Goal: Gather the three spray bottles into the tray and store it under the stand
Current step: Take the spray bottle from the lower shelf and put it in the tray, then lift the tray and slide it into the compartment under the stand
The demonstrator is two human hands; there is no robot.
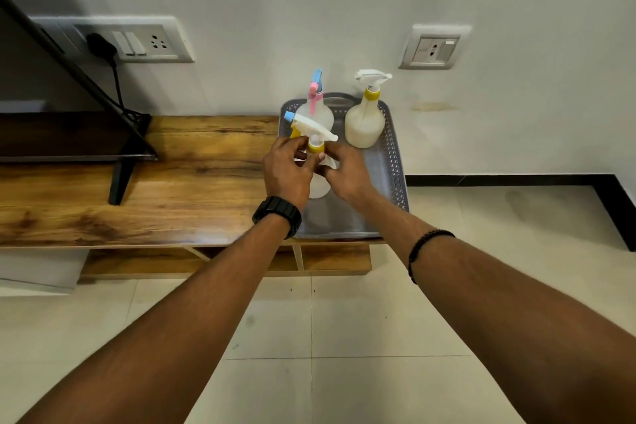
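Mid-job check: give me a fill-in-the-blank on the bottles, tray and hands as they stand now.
1. The grey tray rests on the wooden ____.
2. Both hands, the left hand and right hand, hold the bottle with the ____ collar.
3. The pink-trigger bottle stands in the tray's ____ row, beside the white-trigger bottle.
4. The black watch sits on the ____ wrist.

Missing words: stand; yellow; back; left

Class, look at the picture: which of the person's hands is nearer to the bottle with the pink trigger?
Left. The left hand sits just in front of the pink-trigger bottle, gripping the third bottle; the right hand lies further right.
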